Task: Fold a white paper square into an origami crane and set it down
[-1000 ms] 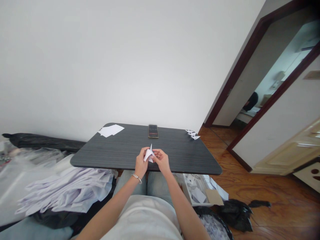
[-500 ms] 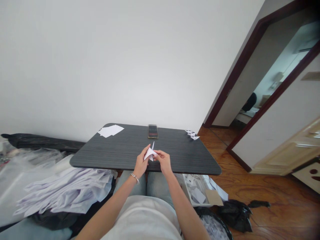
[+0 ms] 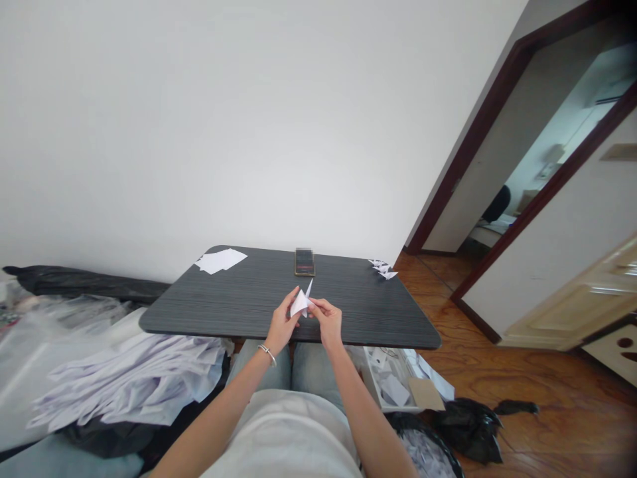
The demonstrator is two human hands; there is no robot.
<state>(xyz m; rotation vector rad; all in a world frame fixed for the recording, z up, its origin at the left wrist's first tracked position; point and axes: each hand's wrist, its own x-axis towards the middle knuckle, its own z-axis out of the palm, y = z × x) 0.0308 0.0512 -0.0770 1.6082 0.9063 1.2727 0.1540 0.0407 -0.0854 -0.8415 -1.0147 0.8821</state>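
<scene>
A folded white paper figure (image 3: 300, 303), with a thin point sticking up, is held above the near edge of the dark table (image 3: 213, 305). My left hand (image 3: 283, 320) pinches its left side, a bracelet round the wrist. On the other side, my right hand (image 3: 327, 320) grips the paper between thumb and fingers. Parts of the paper are hidden by my fingers. Behind it a phone (image 3: 304, 261) lies near the wall. Several small folded paper pieces (image 3: 382, 268) stand at the table's right back corner, and flat white paper sheets (image 3: 221, 260) lie at the left back.
A pile of white cloth or paper (image 3: 134, 378) lies to the left, below table height. Right of my legs is a white box (image 3: 393, 392) with paper in it. Beside it are a black plastic bag (image 3: 470, 428) and a bag of paper scraps (image 3: 428, 455).
The paper figure has turned slightly in my hands; its thin point now leans more to the right. Both hands keep hold, with the right shifted a little to the right.
</scene>
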